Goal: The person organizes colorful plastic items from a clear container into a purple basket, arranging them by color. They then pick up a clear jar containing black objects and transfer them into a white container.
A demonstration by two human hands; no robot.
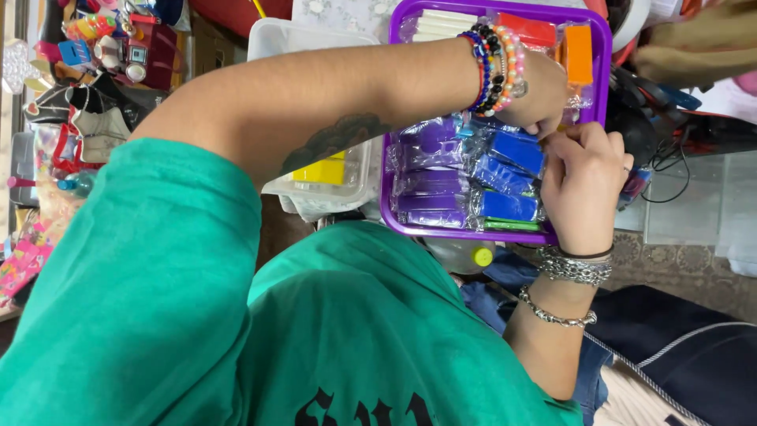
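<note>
- A heap of small colourful toys and trinkets point(95, 55) is seen at the far left edge.
- A clear plastic box point(315, 47) holding a yellow block point(322, 170) is partly covered by a bare forearm in a green sleeve.
- A purple rectangular plastic tray point(603, 47) is placed right of the box; wrapped purple blocks point(430, 170), wrapped blue blocks point(509, 177) and an orange wrapped block point(578, 54) are packed inside it.
- The upper hand point(540, 99), with beaded bracelets at the wrist, is curled over the tray, fingertips pinched at a wrapper.
- The lower hand point(582, 185), with metal bracelets at the wrist, is closed beside it, touching the same spot above the blue blocks; which hand is left cannot be told.
</note>
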